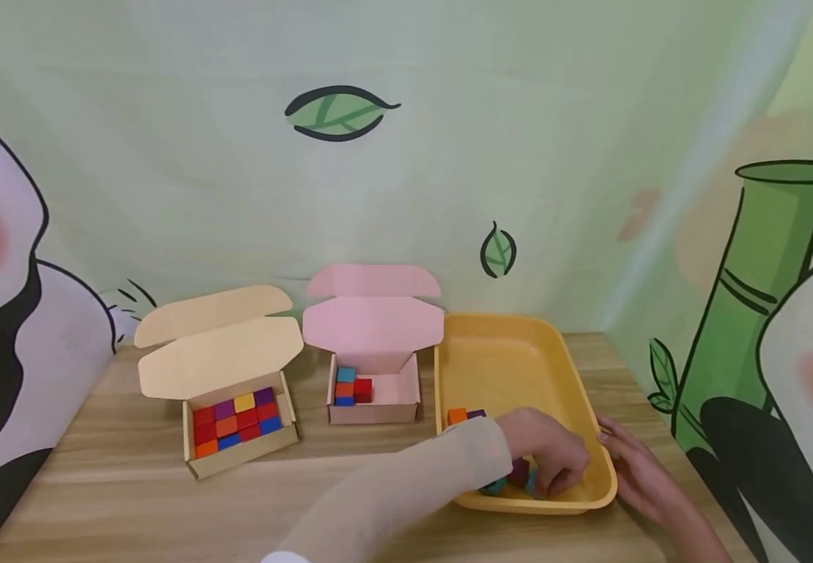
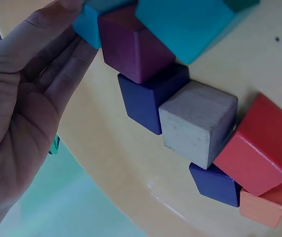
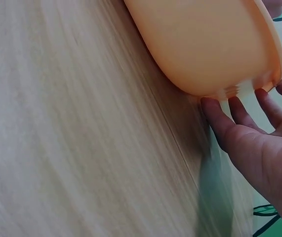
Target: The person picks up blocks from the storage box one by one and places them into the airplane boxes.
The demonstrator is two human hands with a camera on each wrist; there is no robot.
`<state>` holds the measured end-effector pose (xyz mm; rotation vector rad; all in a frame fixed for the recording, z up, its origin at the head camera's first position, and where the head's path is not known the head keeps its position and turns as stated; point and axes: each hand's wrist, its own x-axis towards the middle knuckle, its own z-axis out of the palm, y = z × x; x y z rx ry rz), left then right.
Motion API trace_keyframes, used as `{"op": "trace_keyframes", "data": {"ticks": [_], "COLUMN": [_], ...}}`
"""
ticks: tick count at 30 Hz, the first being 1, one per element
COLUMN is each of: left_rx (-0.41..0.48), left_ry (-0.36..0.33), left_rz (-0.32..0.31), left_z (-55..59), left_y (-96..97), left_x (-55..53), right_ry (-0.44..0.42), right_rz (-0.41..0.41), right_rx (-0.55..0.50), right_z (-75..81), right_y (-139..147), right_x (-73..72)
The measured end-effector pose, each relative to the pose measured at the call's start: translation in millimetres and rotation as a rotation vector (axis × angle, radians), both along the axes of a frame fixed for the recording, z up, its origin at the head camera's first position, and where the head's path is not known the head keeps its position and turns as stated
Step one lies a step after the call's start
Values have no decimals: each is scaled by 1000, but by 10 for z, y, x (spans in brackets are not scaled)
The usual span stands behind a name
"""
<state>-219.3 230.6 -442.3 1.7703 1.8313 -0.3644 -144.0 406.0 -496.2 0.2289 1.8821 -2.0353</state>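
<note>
My left hand reaches down into the yellow tray. In the left wrist view its thumb and fingers pinch a light blue cube at the end of a loose line of cubes. Beside that lie a maroon cube, a larger-looking turquoise cube, a dark blue cube, a bare wooden cube and a red cube. My right hand is at the tray's right side, its spread fingertips touching the outer wall near the rim, as the right wrist view shows.
Left of the tray stands an open pink box holding several cubes on its left side. Further left, an open tan box holds rows of coloured cubes. All stand on a wooden table against a printed backdrop.
</note>
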Motion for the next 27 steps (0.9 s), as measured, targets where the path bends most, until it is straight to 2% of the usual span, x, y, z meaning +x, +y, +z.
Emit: {"op": "trace_keyframes", "data": {"ticks": [6,9,12,15,23,27], "left_rx": [-5,16,91,183,461,555], "left_ry": [28,2,-35,-62,-114,-84], "left_rz": [-12,-2,3,30,61,104], "left_z": [6,-3,9,124,588,661], "left_y": [6,-45,-141,-275,-839,-1173], "left_x": [-4,-31,-94,-168,-412,-546], "right_ry": [4,2,-11,-12,-13,-12], "right_rz": [6,15,-4,-22,-56,-75], "right_rx": [-27,-36,-37,-42,-25,-27], "right_z": [-37,-56,-57,-48,-43,-63], "right_y": [20,17,3,-3,-22,-23], "right_x": [-6,2,20,34,46,43]}}
